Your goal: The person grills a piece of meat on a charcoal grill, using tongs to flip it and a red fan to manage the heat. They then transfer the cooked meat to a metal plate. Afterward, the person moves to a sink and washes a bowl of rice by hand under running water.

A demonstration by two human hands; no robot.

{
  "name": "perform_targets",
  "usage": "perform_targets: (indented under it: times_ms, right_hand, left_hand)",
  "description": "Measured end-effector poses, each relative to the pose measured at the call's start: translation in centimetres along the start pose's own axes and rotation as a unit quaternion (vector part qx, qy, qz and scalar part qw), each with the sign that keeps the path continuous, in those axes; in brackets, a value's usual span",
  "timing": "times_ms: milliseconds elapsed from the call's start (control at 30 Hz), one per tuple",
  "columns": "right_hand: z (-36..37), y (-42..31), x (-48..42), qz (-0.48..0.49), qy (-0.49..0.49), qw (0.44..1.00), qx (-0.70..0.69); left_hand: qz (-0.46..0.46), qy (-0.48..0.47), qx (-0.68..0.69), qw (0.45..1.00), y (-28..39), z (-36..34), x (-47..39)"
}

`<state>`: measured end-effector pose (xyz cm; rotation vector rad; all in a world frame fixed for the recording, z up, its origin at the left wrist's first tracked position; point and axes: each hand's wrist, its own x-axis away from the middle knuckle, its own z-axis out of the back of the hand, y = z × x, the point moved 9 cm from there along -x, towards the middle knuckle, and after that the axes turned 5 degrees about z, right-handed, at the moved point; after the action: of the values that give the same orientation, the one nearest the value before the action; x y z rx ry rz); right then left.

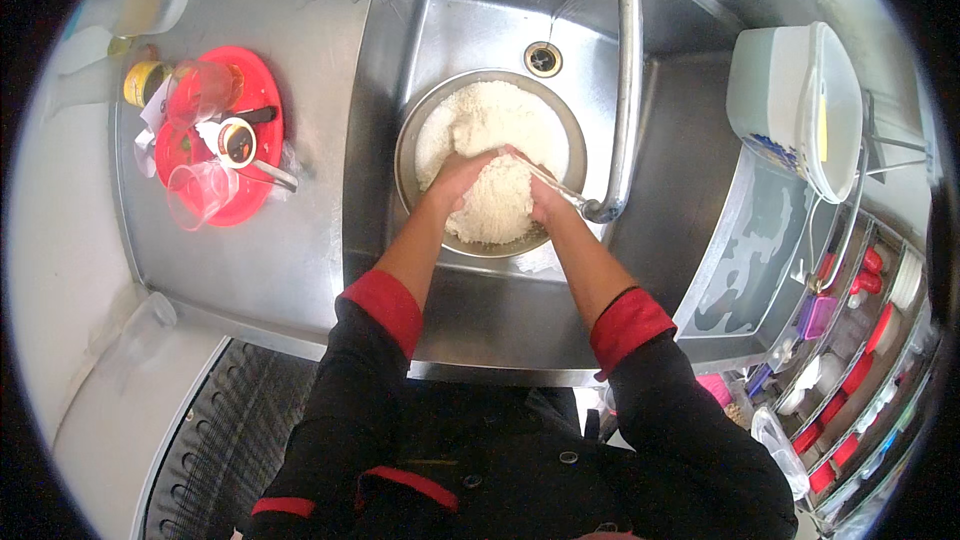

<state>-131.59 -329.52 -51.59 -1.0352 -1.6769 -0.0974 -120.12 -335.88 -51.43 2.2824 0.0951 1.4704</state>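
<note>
A round metal bowl (405,187) of wet, uncooked white rice (499,199) sits on the floor of the stainless steel sink (480,34). My left hand (459,176) and my right hand (546,195) are in the bowl, cupped around a mound of the grains. Their fingertips come close together at the mound's far side, and rice hides part of the fingers. From the mouth of the bent metal faucet (628,90) a thin stream of water appears to fall towards my hands.
Left, a red round tray (255,202) holds clear plastic cups (199,191), a small labelled tub (237,142) and utensils. The drain (542,58) lies beyond the bowl. A white plastic tub (772,90) stands right, above a water-filled basin (750,255). A wire rack (847,382) holds containers.
</note>
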Motion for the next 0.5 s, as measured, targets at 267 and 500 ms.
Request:
perform_targets:
  times_ms: [267, 500]
  right_hand:
    - [-0.2, -3.0, 6.7, 0.167, 0.154, 0.97, 0.085]
    - [-3.0, -4.6, 13.6, 0.042, 0.097, 0.991, 0.081]
  left_hand:
    - [-0.139, 0.191, -0.195, 0.952, 6.4, -1.9, 9.4]
    - [-0.048, 0.153, -0.267, 0.95, 3.0, -0.6, 10.6]
